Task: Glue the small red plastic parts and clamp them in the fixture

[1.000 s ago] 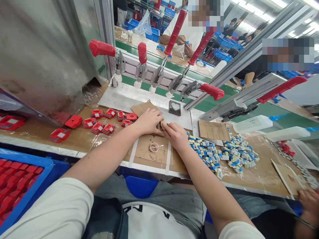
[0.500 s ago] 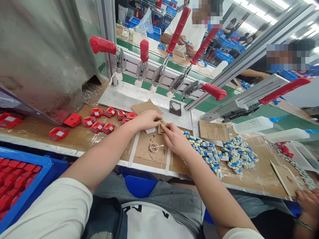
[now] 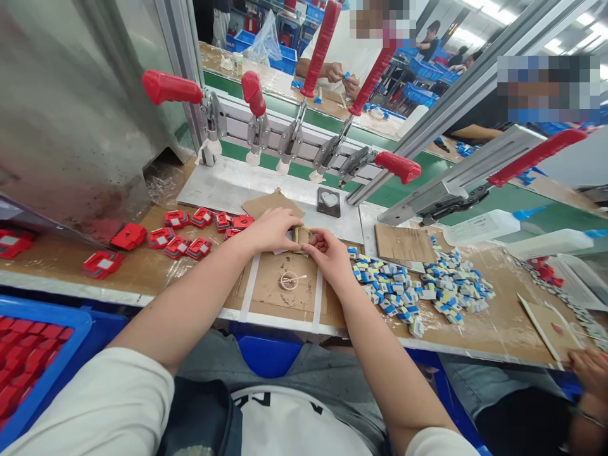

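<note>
Between my two hands is a small tan piece with yellowish edges [image 3: 303, 236], its exact kind unclear. My left hand [image 3: 274, 229] pinches its left side with fingers and thumb. On the other side my right hand [image 3: 332, 258] grips it with thumb and curled fingers. Below them, on a taped-down cardboard sheet [image 3: 266, 294], lies a white ring [image 3: 281, 283] around a brown smear, with a cotton swab [image 3: 298, 277] across it. A cardboard scrap [image 3: 270, 204] is just behind my left hand.
Red toggle clamps [image 3: 256, 104] stand on a frame behind my hands. Several red parts [image 3: 177, 246] lie left; a pile of white-and-blue pieces [image 3: 394, 285] lies right, near stacked cardboard [image 3: 406, 244] and bottles [image 3: 482, 227]. A blue crate [image 3: 85, 323] stands lower left. A co-worker's hand [image 3: 589, 367] is far right.
My fingers have spread apart around the tan piece, so more of it shows. The right hand's fingers have curled. The whole view has shifted slightly.
</note>
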A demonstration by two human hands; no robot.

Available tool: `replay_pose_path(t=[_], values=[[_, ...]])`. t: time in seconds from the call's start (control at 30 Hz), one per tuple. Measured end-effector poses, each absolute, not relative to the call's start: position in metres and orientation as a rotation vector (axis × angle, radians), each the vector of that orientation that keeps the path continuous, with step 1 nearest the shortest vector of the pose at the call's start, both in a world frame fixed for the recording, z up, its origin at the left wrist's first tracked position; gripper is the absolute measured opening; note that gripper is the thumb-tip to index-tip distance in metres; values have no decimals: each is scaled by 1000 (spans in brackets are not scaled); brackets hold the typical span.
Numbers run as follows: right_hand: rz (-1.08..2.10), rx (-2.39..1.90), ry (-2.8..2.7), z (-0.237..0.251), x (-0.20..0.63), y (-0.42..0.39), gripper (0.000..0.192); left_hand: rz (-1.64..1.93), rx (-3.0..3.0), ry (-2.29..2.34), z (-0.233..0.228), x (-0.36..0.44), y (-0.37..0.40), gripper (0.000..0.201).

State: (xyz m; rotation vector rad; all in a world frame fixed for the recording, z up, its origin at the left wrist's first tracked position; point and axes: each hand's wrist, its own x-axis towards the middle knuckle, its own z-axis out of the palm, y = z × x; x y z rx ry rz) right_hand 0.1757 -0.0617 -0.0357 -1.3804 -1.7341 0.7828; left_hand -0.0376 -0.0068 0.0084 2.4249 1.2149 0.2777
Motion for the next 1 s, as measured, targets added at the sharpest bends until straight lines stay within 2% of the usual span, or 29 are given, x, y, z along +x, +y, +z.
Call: replay_pose_path(t=[0.17, 0.4, 0.53, 0.67, 1.0], values=[[661, -1396, -1753, -36, 168, -59, 36, 298, 2422, 1234, 6, -36, -7, 59], [653, -1473, -1681, -31, 160, -43, 27, 341, 2405, 1277, 1, -36, -7, 60], [696, -1359, -1553, -28, 157, -49, 30, 530, 2303, 1180, 1, -38, -5, 48], [502, -1279, -1509, -23, 162, -56, 20, 724, 2186, 1012, 9, -38, -7, 29], [253, -1053, -1484, -17, 158, -56, 10, 1195, 2123, 988, 7, -21, -22, 24]])
